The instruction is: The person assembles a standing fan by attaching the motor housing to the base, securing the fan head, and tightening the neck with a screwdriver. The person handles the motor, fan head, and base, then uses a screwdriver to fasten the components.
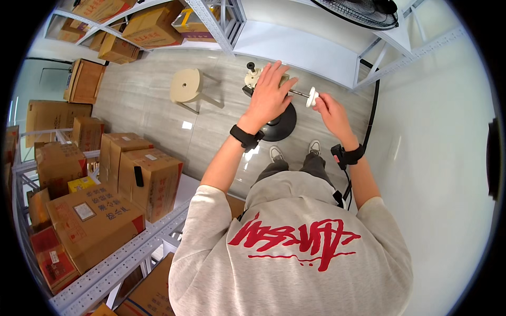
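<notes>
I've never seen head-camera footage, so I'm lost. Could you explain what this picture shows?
There is no robot: a person works bare-handed, and a wide fisheye camera worn on their head looks down, so straight edges bend. The left hand lies spread over a beige-and-black device, hiding part of it. The right hand holds a white disc on a thin metal rod. A round black base shows just below the left hand. On the floor to the left stands a beige stool; farther left, cardboard boxes sit on shelves.
</notes>
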### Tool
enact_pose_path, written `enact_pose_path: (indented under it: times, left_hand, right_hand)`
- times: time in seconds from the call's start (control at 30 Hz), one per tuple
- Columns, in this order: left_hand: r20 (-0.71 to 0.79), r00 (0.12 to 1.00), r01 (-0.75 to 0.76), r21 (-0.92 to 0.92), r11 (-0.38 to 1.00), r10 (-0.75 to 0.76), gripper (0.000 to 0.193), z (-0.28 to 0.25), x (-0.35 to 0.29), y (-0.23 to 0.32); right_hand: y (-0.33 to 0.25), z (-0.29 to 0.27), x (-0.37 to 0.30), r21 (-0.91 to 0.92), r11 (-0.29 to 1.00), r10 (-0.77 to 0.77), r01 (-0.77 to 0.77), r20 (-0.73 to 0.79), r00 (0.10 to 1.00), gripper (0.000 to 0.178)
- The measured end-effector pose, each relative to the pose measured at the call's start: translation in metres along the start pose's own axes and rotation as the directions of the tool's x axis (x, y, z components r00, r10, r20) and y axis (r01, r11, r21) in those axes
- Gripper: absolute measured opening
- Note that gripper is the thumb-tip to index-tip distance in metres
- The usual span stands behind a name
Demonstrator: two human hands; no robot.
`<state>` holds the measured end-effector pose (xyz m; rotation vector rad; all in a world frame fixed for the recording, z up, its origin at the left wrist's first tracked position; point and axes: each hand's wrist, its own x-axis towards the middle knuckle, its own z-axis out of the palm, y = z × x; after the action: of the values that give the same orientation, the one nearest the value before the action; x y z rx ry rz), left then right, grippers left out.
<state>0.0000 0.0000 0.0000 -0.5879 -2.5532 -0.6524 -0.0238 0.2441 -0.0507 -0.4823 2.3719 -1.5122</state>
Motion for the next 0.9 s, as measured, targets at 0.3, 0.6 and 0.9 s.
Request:
enact_pose_path:
  times: [0.3,0.6,0.9]
  left_hand:
    - [-0.057,0.998,-0.009,0.065,0.998,0.013,0.033,0.017,0.001,0.001]
    - [-0.061,0.998,-0.020,0.085,0.996,0.025,0.030,0.014,-0.004,-0.002]
    - [-0.069,0.998,0.001,0.100,0.995,0.006,0.029,0.013,-0.004,0.000]
  right_hand:
    - [0.000,-0.008,0.001,0.067,0.997,-0.037,0.041,-0.066,0.997,0.042]
    - [0.001,-0.003,0.005,0.306,0.952,0.062,-0.025,-0.109,0.992,0.054]
    - [-0.024,0.007,0.003,-0.021,0.989,-0.151,0.149,-0.104,0.983,0.053]
